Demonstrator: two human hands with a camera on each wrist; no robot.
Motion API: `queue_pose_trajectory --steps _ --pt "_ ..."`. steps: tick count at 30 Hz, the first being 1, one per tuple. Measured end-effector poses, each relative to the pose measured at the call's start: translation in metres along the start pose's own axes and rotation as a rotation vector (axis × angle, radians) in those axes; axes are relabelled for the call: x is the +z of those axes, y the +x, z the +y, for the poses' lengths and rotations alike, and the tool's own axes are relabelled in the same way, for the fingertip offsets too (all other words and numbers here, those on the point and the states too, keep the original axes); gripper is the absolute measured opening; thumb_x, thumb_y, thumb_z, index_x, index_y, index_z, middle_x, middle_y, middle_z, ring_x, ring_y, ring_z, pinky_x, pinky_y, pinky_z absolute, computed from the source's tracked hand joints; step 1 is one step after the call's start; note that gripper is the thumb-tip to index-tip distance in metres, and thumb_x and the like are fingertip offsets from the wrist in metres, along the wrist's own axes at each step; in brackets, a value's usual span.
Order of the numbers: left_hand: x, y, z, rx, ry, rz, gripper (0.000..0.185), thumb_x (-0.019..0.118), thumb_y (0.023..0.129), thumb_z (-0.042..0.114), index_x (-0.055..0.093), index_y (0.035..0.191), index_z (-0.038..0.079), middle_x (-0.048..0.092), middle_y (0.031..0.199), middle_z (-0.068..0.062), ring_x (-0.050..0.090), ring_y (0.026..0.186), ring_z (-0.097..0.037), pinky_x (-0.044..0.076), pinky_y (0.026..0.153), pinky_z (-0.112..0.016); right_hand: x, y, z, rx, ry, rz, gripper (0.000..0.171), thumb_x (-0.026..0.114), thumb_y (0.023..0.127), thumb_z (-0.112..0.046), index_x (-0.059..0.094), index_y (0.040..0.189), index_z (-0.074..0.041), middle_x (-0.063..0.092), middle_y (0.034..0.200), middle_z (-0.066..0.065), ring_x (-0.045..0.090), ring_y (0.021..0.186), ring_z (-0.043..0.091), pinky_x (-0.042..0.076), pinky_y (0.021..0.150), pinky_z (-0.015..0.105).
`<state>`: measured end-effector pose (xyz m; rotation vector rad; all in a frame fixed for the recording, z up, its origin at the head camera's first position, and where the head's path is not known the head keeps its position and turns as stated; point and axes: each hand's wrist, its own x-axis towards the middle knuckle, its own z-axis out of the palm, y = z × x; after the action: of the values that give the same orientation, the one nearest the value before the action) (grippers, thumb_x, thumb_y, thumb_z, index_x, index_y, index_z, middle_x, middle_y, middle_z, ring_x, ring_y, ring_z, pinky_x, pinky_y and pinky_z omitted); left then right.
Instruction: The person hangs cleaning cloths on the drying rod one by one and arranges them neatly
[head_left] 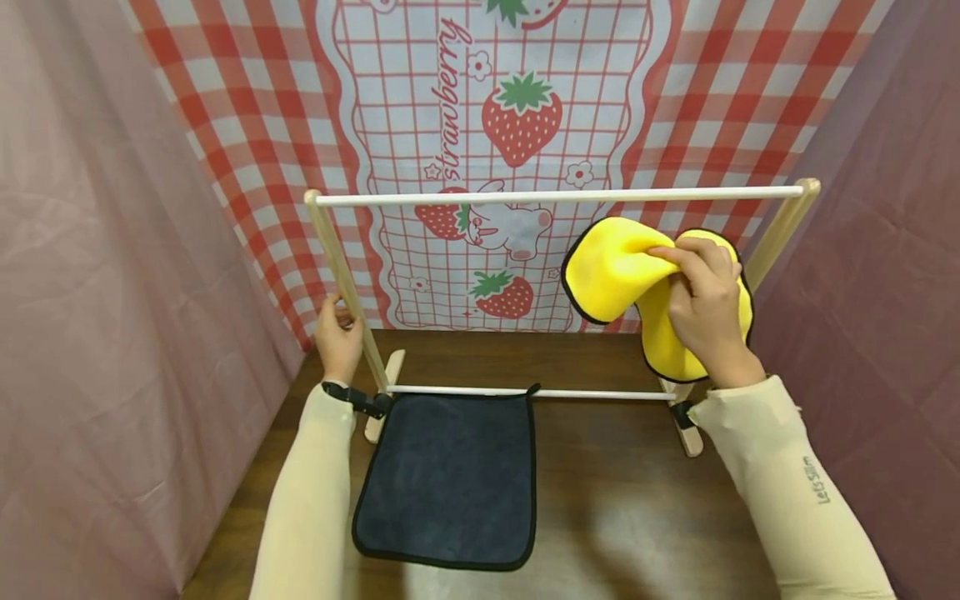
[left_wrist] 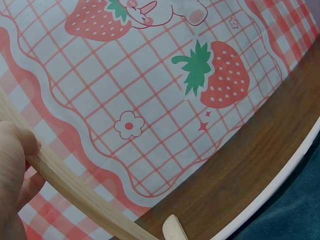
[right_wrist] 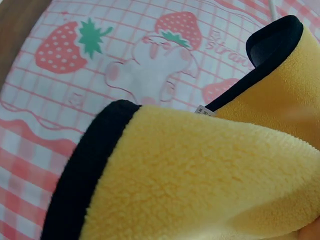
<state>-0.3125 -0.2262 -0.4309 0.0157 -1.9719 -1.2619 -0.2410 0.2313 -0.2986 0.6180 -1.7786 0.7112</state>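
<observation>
- Head view: the yellow cloth point(head_left: 622, 275) hangs bunched in the air, below the rack's top rail point(head_left: 555, 197) near its right post.
- It looks soft, light and floppy; the black-bound edge should give the surest hold.
- The right hand point(head_left: 701, 304) pinches its upper fold.
- The left hand point(head_left: 337, 337) is curled round the left post point(head_left: 341, 275).
- A dark cloth point(head_left: 450, 483) lies flat on the table point(head_left: 615, 517).

Bunched yellow cloth point(head_left: 622, 271), held aloft
</observation>
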Motion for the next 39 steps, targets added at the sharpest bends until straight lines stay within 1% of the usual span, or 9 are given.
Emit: queue_pose_trajectory --steps 2,5,9,15,19,25,32,35,39 --pt "0.000 0.000 0.000 -0.001 0.002 -0.003 0.043 0.064 0.083 -0.016 0.057 0.125 -0.009 0.062 0.098 -0.032 0.064 0.091 -0.044 0.055 0.080 -0.051 -0.001 0.009 0.000 -0.005 0.001 0.020 0.024 0.053 0.086 0.014 0.073 0.096 0.006 0.062 0.098 0.024 0.052 0.093 0.045 0.024 0.079 0.039" --pt "0.000 0.000 0.002 -0.007 0.008 -0.007 0.043 0.064 0.084 -0.015 0.056 0.126 -0.009 0.062 0.099 -0.032 0.064 0.092 -0.043 0.055 0.080 -0.051 -0.004 0.022 -0.002 -0.004 0.002 0.039 0.023 0.053 0.086 0.014 0.073 0.095 0.006 0.061 0.098 0.025 0.053 0.098 0.046 0.026 0.085 0.038" --pt "0.000 0.000 0.003 -0.012 0.008 -0.008 0.042 0.064 0.084 -0.015 0.056 0.125 -0.009 0.062 0.099 -0.032 0.064 0.093 -0.044 0.055 0.081 -0.051 -0.009 0.038 -0.005 -0.010 -0.020 0.044 0.021 0.053 0.088 0.012 0.073 0.096 0.007 0.061 0.101 0.026 0.051 0.098 0.047 0.029 0.091 0.039" --pt "0.000 0.000 0.002 -0.013 0.003 -0.008 0.041 0.063 0.084 -0.016 0.057 0.124 -0.008 0.063 0.099 -0.031 0.064 0.093 -0.043 0.055 0.082 -0.051 -0.017 0.063 -0.006 -0.004 -0.051 0.102 0.022 0.052 0.091 0.004 0.074 0.095 0.006 0.062 0.102 0.025 0.049 0.091 0.047 0.024 0.086 0.030" --pt "-0.001 0.001 0.003 -0.016 0.002 -0.012 0.041 0.063 0.084 -0.016 0.056 0.125 -0.009 0.063 0.100 -0.031 0.064 0.094 -0.043 0.055 0.083 -0.051 -0.021 0.078 -0.003 0.009 -0.090 0.115 0.024 0.052 0.094 -0.003 0.074 0.097 0.004 0.063 0.103 0.024 0.050 0.094 0.047 0.024 0.086 0.030" --pt "-0.002 0.001 0.005 -0.022 0.005 -0.020 0.044 0.063 0.085 -0.014 0.055 0.128 -0.009 0.062 0.100 -0.032 0.064 0.094 -0.043 0.055 0.082 -0.052 -0.022 0.094 0.002 0.002 -0.115 0.093 0.026 0.051 0.096 -0.007 0.075 0.101 0.003 0.063 0.106 0.022 0.050 0.097 0.045 0.023 0.085 0.031" --pt "0.000 0.001 0.004 -0.032 0.014 -0.016 0.043 0.062 0.084 -0.014 0.055 0.127 -0.009 0.062 0.100 -0.031 0.063 0.094 -0.044 0.055 0.083 -0.052 -0.015 0.105 0.012 -0.040 -0.111 0.059 0.025 0.052 0.097 -0.007 0.074 0.104 0.003 0.061 0.105 0.023 0.049 0.099 0.046 0.025 0.087 0.038" --pt "0.000 0.000 0.004 -0.037 0.014 -0.018 0.043 0.063 0.084 -0.014 0.055 0.126 -0.009 0.062 0.100 -0.031 0.063 0.094 -0.044 0.055 0.084 -0.051 -0.012 0.109 0.018 -0.063 -0.121 0.031 0.026 0.051 0.099 -0.008 0.073 0.108 0.004 0.059 0.106 0.024 0.047 0.099 0.047 0.025 0.088 0.042" --pt "-0.002 -0.001 0.005 -0.043 0.007 -0.026 0.043 0.064 0.086 -0.013 0.055 0.128 -0.008 0.062 0.101 -0.031 0.063 0.095 -0.044 0.055 0.084 -0.051 -0.007 0.114 0.027 -0.085 -0.145 -0.011 0.028 0.049 0.101 -0.009 0.069 0.113 0.007 0.054 0.107 0.027 0.043 0.098 0.048 0.021 0.086 0.044"
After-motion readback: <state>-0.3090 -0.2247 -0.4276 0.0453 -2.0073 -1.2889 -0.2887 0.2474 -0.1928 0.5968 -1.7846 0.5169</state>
